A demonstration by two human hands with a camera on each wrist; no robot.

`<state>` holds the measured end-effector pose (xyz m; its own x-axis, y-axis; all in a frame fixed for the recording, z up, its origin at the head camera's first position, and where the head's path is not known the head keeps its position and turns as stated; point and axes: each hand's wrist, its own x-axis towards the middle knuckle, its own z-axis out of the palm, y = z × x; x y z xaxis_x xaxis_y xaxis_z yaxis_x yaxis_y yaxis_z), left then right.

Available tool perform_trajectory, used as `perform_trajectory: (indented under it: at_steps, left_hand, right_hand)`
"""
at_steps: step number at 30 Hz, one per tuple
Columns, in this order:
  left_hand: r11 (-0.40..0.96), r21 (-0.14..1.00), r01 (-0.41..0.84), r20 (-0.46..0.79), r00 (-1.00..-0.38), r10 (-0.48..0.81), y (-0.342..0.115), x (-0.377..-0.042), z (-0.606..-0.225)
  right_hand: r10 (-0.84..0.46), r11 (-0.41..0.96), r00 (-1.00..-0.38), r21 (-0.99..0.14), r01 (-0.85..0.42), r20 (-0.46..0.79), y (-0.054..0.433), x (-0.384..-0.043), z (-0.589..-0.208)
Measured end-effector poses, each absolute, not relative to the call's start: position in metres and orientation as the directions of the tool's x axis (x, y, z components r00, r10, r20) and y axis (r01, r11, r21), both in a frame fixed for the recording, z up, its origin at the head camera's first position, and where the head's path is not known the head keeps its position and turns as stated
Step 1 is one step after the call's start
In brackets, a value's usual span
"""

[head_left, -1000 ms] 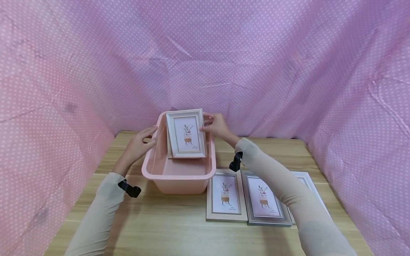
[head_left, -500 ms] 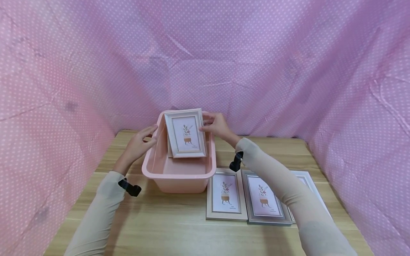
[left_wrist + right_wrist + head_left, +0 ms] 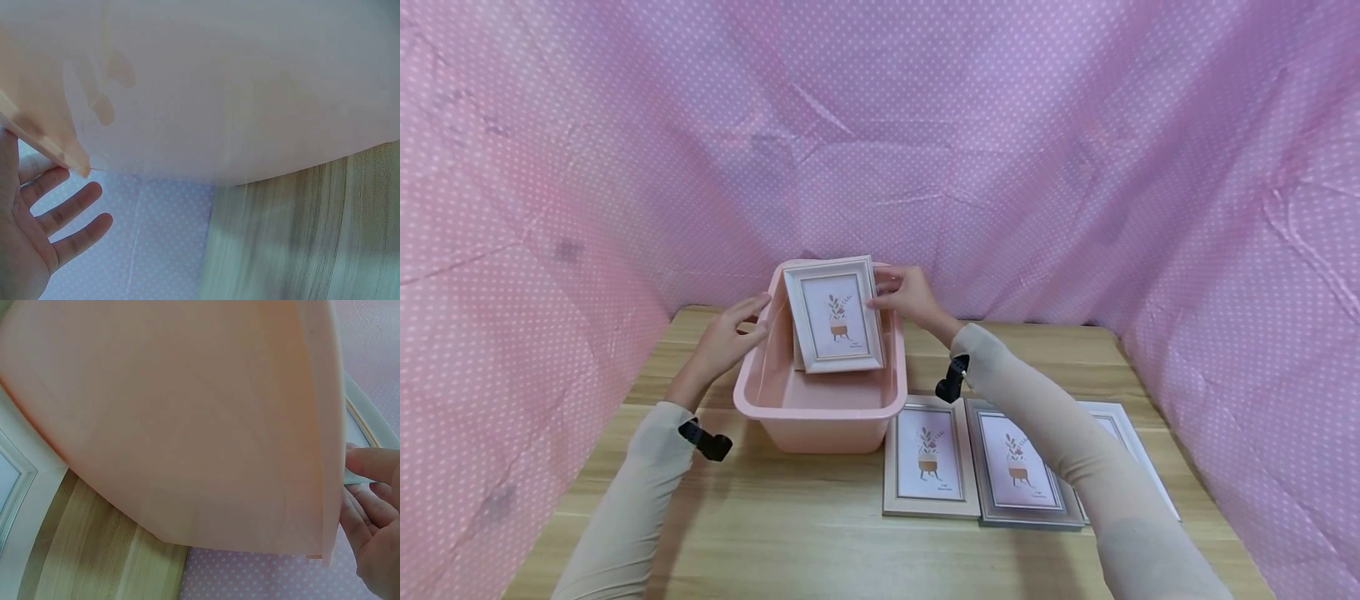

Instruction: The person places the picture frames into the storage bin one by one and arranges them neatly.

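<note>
A white picture frame (image 3: 835, 315) with a potted-plant print leans inside the pink plastic basin (image 3: 818, 414), its top tilted left. My right hand (image 3: 913, 296) pinches its right edge, thumb in front and fingers behind. The right wrist view shows that grip beside the basin's rim, with most of the frame (image 3: 369, 422) hidden. Behind the white frame, a strip of another light-coloured frame (image 3: 798, 354) shows at the lower left. My left hand (image 3: 721, 343) touches the basin's left rim. In the left wrist view its fingers (image 3: 72, 209) are spread and fairly straight.
To the right of the basin lie a beige frame (image 3: 891, 467), a grey frame (image 3: 1030, 517) and a white frame (image 3: 1146, 454) side by side. My right forearm passes over them. The wooden table (image 3: 790, 533) is bounded by pink dotted cloth (image 3: 880, 167).
The white frame's top has tilted and shifted slightly left. Both hands have stayed at nearly the same places, and the basin has barely moved.
</note>
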<state>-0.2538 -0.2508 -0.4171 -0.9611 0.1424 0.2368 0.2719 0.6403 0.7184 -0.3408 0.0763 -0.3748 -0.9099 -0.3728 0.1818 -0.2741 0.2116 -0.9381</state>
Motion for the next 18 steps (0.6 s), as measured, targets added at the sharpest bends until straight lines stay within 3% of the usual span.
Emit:
perform_trajectory:
  at_steps: [18]
  left_hand:
    - [0.637, 0.716, 0.285, 0.239, -0.958, 0.159, -0.2518, -0.2541, -0.4152]
  right_hand:
    - [-0.404, 0.181, -0.893, -0.940, -0.290, 0.198, 0.0702, -0.3331, -0.3687]
